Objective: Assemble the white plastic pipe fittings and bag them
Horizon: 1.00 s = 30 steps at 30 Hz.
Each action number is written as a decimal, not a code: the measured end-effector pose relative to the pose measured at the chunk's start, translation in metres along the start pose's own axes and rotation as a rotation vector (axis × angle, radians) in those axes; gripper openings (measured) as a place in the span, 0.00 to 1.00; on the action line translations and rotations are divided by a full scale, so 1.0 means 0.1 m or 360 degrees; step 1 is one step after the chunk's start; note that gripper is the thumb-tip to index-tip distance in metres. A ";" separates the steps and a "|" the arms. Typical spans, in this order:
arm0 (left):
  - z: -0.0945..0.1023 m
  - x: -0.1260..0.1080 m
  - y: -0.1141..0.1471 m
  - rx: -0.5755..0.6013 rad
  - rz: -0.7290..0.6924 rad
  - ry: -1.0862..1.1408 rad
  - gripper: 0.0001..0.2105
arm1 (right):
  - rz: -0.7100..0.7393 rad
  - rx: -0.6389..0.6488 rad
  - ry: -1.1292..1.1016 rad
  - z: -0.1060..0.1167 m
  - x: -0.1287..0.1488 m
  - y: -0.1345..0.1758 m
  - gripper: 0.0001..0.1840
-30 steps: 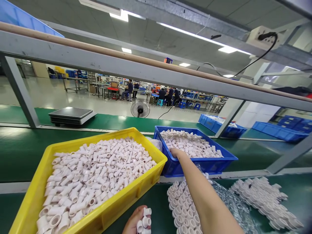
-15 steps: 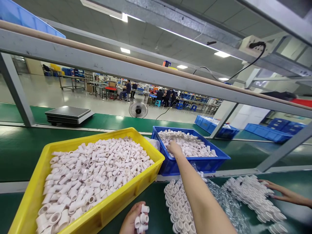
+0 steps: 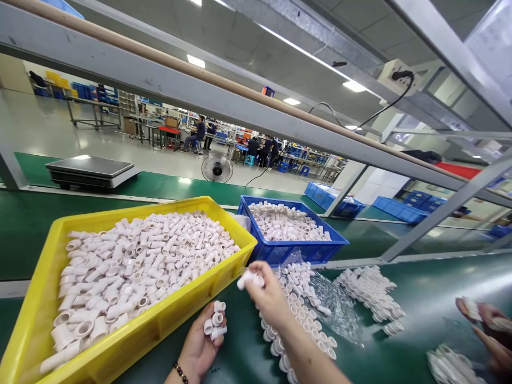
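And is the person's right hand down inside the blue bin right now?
No, the right hand is outside the blue bin, in front of it, holding white fittings.

One yellow crate (image 3: pixel 160 328) and one blue crate (image 3: pixel 304 249) are counted on the desk (image 3: pixel 240 330), each filled with white fittings (image 3: pixel 140 266) too numerous to be tallied. At least four fittings are held in the left hand (image 3: pixel 200 341); the number gripped in the right hand (image 3: pixel 270 298) cannot be told. Beyond, one scale (image 3: pixel 90 168), one fan (image 3: pixel 217 168) and at least two more blue crates (image 3: pixel 320 195) are seen.
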State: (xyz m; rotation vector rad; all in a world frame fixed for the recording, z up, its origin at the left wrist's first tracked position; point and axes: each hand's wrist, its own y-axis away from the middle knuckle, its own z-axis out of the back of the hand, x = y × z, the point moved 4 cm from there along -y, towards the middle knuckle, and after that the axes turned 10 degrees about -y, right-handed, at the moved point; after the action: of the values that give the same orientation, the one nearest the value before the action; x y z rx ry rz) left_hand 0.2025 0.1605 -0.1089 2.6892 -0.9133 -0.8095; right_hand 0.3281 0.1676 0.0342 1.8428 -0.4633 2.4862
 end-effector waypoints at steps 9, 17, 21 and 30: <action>-0.05 0.05 0.06 0.0158 0.0035 -0.0099 0.05 | -0.0481 -0.0161 -0.1031 -0.49 -1.02 0.64 0.16; -0.04 0.02 0.06 0.0053 -0.0136 -0.0446 0.07 | -0.0370 -0.0088 -0.0755 -0.28 -0.94 0.65 0.21; -0.01 -0.05 0.04 -0.0085 -0.0272 -0.0531 0.09 | -0.0245 -0.0088 -0.0443 -0.20 -0.85 0.65 0.11; -0.02 -0.10 0.05 -0.0188 -0.0436 -0.0860 0.10 | -0.0103 -0.0058 -0.0203 -0.19 -0.79 0.66 0.15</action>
State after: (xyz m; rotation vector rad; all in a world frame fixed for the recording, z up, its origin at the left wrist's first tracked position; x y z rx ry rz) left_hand 0.1942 0.1629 -0.1011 2.5600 -0.5578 -1.6459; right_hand 0.3222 0.1221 -0.0600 1.9769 -0.4416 2.3139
